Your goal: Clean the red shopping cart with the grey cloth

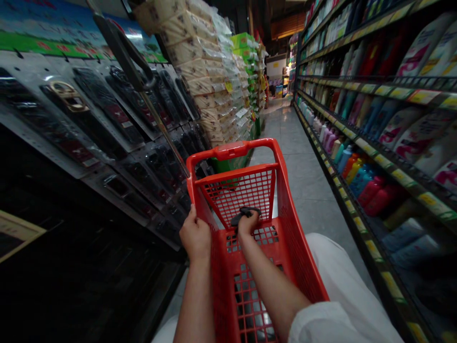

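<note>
While left hand grips cart, right hand holds dark item inside.

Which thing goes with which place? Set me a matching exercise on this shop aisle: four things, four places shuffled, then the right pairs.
Things
1. Left hand
2. Right hand
3. Packaged belts
4. Bottles

Places
A. On the shelves along the right of the picture
B. On a dark object inside the red basket
C. Hanging in the display along the left of the picture
D. On the left side of the red basket

Right pairs: 1-D, 2-B, 3-C, 4-A
</note>
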`<control>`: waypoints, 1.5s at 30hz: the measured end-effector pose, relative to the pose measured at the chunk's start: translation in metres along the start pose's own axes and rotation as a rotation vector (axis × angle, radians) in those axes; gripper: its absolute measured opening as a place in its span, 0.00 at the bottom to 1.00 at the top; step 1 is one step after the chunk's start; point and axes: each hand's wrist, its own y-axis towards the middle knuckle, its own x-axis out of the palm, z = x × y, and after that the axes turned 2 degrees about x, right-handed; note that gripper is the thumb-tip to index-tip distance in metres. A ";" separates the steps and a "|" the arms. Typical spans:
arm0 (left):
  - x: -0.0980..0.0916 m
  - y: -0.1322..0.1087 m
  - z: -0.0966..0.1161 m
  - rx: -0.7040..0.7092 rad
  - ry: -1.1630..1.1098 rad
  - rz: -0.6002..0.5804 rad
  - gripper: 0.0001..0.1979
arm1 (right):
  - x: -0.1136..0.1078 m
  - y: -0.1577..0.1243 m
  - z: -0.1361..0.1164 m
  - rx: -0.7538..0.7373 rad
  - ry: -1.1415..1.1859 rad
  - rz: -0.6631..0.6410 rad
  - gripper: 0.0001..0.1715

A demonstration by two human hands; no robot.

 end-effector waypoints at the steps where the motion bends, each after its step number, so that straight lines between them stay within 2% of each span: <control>1: 0.001 0.000 0.000 0.003 -0.008 -0.002 0.25 | 0.006 0.000 -0.016 0.060 0.047 0.117 0.17; 2: 0.001 0.000 -0.001 0.007 -0.016 -0.002 0.25 | 0.010 0.001 -0.032 0.055 0.096 0.164 0.17; 3: 0.002 0.000 -0.001 0.013 -0.022 0.001 0.26 | 0.012 0.002 -0.048 -0.001 0.133 0.147 0.18; 6: 0.003 0.000 -0.003 0.017 -0.028 0.007 0.25 | 0.008 0.003 -0.071 -0.188 0.110 -0.034 0.25; 8: 0.004 0.001 -0.004 0.008 -0.033 0.005 0.25 | -0.003 0.002 -0.062 -0.232 -0.011 -0.138 0.26; 12: 0.004 0.001 -0.004 -0.009 -0.072 0.013 0.25 | -0.023 -0.012 -0.013 -0.208 -0.300 -0.254 0.27; 14: 0.004 0.000 -0.003 -0.016 -0.077 0.017 0.25 | -0.025 -0.022 0.004 -0.165 -0.370 -0.300 0.27; 16: 0.004 -0.001 -0.002 -0.022 -0.067 0.015 0.24 | -0.020 -0.031 0.007 -0.128 -0.374 -0.370 0.25; 19: 0.003 -0.002 -0.001 -0.020 -0.045 0.013 0.25 | -0.006 -0.039 -0.009 -0.088 -0.272 -0.445 0.23; 23: 0.003 -0.003 -0.002 -0.017 -0.048 0.016 0.26 | 0.011 -0.040 -0.050 -0.084 -0.075 -0.471 0.26; 25: 0.003 -0.003 -0.002 -0.031 -0.066 0.013 0.25 | 0.017 -0.037 -0.074 -0.189 0.026 -0.513 0.31; 29: 0.002 -0.004 -0.002 -0.033 -0.073 -0.003 0.24 | 0.023 -0.025 -0.114 -0.510 0.152 -0.592 0.40; 31: 0.001 -0.004 -0.001 -0.034 -0.067 -0.007 0.24 | 0.023 -0.020 -0.118 -0.587 0.098 -0.610 0.40; 33: 0.001 -0.004 -0.001 -0.043 -0.074 -0.004 0.24 | 0.019 -0.018 -0.110 -0.599 -0.011 -0.636 0.39; 37: 0.003 -0.003 -0.004 -0.040 -0.110 0.016 0.25 | 0.007 -0.021 -0.090 -0.488 -0.112 -0.682 0.33; 39: 0.005 -0.002 -0.007 -0.030 -0.130 0.025 0.24 | 0.005 -0.022 -0.096 -0.398 -0.037 -0.669 0.32; 41: 0.006 -0.001 -0.011 -0.021 -0.166 0.033 0.23 | 0.007 -0.022 -0.112 -0.366 0.091 -0.662 0.36; 43: 0.008 0.002 -0.016 -0.013 -0.223 0.036 0.23 | 0.013 -0.022 -0.131 -0.424 0.225 -0.701 0.42; 45: 0.010 0.004 -0.019 -0.011 -0.276 0.041 0.22 | 0.020 -0.024 -0.138 -0.500 0.335 -0.773 0.45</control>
